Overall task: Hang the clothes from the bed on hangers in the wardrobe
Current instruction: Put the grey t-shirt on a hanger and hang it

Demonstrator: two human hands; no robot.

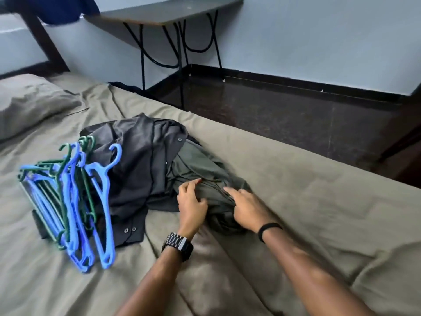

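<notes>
Head view: crumpled olive garment [205,174].

No legible text, seemingly.

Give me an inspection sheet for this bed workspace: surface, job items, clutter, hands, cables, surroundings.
Surface: bed under a wrinkled olive sheet; pillow at the far left.
Job's things: dark grey garment with snap buttons, partly overlapped by an olive-green garment; pile of blue and green hangers beside them, partly on the grey garment.
Clutter: nothing seen.
Hands: left hand and right hand both rest on the olive-green garment, fingers bunching the cloth; a full grip cannot be confirmed.
Cables: nothing seen.
Surroundings: folding table against the wall, dark floor, blue cloth hanging at top left; wardrobe not in view.
</notes>
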